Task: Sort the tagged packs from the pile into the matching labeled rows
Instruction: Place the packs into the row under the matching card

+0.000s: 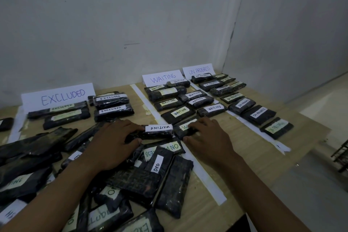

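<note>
A pile of dark wrapped packs with paper tags (pixel 143 179) covers the near left of the wooden table. My left hand (pixel 114 143) grips a pack tagged WAITING (pixel 160 131) at the top of the pile, thumb below and fingers above. My right hand (pixel 205 137) holds another WAITING-tagged pack (pixel 181 130) lying at the near end of the WAITING row; its fingers cover most of the tag. Standing paper signs read EXCLUDED (pixel 62 96), WAITING (pixel 162 79) and ON PROGRESS (pixel 199 69), each heading a row of matching packs.
White tape strips (pixel 205 175) divide the table into rows. The ON PROGRESS row (pixel 258 114) runs along the right, close to the table's right edge. White walls meet in a corner behind the table. A dark rack (pixel 341 154) stands on the floor at right.
</note>
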Available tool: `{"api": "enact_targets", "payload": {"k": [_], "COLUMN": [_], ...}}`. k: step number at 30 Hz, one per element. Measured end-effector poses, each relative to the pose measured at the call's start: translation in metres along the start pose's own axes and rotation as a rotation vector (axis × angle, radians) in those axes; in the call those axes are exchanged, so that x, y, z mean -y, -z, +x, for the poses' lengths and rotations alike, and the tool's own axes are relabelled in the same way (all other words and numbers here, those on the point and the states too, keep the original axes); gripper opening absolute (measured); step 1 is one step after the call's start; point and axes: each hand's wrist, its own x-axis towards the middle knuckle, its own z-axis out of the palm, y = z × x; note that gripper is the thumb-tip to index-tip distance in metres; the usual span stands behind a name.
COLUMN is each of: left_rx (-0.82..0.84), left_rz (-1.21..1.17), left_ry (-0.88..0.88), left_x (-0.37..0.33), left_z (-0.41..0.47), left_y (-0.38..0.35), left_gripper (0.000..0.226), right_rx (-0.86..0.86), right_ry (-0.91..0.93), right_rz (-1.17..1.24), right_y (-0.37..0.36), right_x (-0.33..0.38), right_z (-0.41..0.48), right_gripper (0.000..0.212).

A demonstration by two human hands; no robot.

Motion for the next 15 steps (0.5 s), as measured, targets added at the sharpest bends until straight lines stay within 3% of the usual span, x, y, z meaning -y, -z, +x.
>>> {"api": "enact_targets", "payload": {"k": [11, 15], "left_rx": [-0.012, -0.011], "left_rz": [-0.019, -0.031], "left_ry": [0.010, 0.012], "left_x": [-0.001, 0.000], "left_z": [0.001, 0.001], "left_y": [0.001, 0.001], "left_gripper": [0.061, 0.061], "right_rx": [0.035, 0.019], "right_ry": [-0.057, -0.001], "right_rz": [0.016, 0.051], "right_y": [-0.005, 0.001], "right_x": [0.000, 0.000], "right_z": [0.007, 0.023], "right_gripper": [0.030, 0.031]}}
